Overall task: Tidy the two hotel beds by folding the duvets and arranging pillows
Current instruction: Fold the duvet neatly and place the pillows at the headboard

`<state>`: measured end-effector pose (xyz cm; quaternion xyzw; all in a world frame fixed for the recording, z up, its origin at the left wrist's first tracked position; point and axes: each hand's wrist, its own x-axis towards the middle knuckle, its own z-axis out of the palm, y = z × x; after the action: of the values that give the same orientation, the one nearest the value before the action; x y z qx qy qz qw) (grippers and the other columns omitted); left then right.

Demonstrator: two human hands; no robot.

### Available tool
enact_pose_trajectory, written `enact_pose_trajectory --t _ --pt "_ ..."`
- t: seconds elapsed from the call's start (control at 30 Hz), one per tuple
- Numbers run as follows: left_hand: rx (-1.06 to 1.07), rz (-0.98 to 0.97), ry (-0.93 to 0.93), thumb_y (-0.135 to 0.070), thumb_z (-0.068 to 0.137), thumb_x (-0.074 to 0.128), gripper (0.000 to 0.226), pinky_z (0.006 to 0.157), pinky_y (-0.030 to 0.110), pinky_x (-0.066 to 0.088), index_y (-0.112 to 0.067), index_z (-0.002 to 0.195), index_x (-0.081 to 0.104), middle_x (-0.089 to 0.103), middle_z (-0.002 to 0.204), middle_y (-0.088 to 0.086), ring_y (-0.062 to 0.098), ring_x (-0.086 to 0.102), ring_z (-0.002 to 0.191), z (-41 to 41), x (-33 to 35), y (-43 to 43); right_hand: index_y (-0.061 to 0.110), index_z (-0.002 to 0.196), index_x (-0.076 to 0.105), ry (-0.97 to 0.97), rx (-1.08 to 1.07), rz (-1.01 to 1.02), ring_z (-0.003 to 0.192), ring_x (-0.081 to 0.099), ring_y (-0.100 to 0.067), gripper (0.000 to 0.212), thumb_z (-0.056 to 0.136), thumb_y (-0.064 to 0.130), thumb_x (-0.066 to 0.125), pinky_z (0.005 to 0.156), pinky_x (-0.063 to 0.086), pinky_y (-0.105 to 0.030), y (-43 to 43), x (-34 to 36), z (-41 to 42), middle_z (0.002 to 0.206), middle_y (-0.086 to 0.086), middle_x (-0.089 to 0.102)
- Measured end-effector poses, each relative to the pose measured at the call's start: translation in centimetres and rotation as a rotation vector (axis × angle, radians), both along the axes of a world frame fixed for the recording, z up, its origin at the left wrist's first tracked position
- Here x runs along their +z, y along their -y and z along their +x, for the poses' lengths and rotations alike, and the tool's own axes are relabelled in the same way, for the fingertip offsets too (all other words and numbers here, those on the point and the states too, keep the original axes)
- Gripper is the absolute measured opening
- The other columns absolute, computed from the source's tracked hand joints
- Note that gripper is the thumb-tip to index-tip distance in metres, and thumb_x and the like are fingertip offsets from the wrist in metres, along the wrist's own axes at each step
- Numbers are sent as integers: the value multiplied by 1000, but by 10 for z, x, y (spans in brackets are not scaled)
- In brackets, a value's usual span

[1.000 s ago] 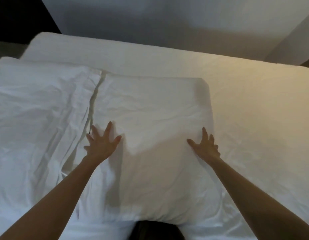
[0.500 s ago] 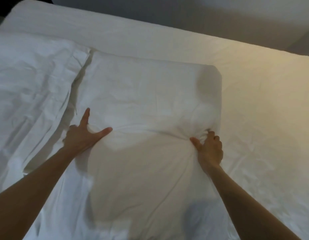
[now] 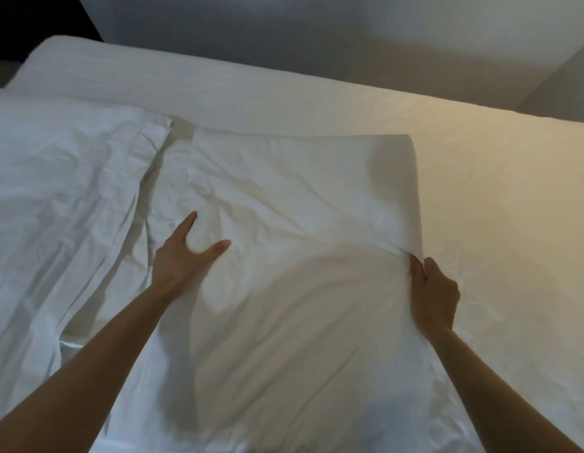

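Across the whole view lies a bed (image 3: 480, 197) under a smooth white sheet, lit warm and yellowish on the right and cooler grey-white on the left. Behind its far edge stands a plain grey wall (image 3: 317, 34), and a dark corner (image 3: 29, 18) fills the upper left.

In the middle of the bed, lengthwise toward the wall, lies the white pillow (image 3: 300, 197), its cover creased. Just beside it on the left lies a second white pillow (image 3: 65, 178), more rumpled, with a narrow gap between the two at their far corners.

Both bare forearms reach in from the bottom corners. The left hand (image 3: 182, 259) rests on the pillow near its left edge, back up, with the forefinger (image 3: 187, 223) and thumb (image 3: 218, 248) straight and spread wide on the cover. A soft bulge of cloth rises between them. Its other fingers are hidden, so I cannot tell whether it grips.

The right hand (image 3: 434, 295) sits at the pillow's right edge, fingers curled tight around a pinch of the cover. Taut creases fan from that grip across the pillow toward the left.
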<state>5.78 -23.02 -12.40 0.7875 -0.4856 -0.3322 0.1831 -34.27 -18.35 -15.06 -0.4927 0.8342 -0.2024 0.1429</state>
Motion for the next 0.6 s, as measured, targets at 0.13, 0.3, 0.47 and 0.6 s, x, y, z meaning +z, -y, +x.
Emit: enact_pose_trajectory --t 0.13,0.3,0.47,0.6 --pt "-3 165 154 -60 84 60 78 109 56 31 -42 150 22 35 149 20 42 37 133 -5 -25 1 11 79 41 60 -91 197 82 56 -38 34 100 37 43 66 43 -42 7 -9 -9 76 -13 53" --pt "-154 -183 474 -44 99 43 59 109 68 -1 -39 152 17 -1 161 16 44 -3 145 -38 -26 -11 14 130 36 330 -314 235 120 46 -42 53 96 54 43 96 39 -50 11 -17 22 135 -20 43" --pt "-311 60 502 -74 85 7 67 106 71 -14 -52 148 2 -12 162 3 48 -18 142 -73 -46 -17 30 150 18 362 -236 330 123 50 -36 109 62 90 42 100 40 -48 2 -28 13 141 -13 47" --pt "-303 73 554 -75 83 3 68 106 72 -10 -52 147 -7 -20 160 1 48 -17 141 -71 -74 -15 32 151 10 360 -258 405 123 50 -38 113 63 91 48 100 39 -48 5 -47 6 141 -14 48"
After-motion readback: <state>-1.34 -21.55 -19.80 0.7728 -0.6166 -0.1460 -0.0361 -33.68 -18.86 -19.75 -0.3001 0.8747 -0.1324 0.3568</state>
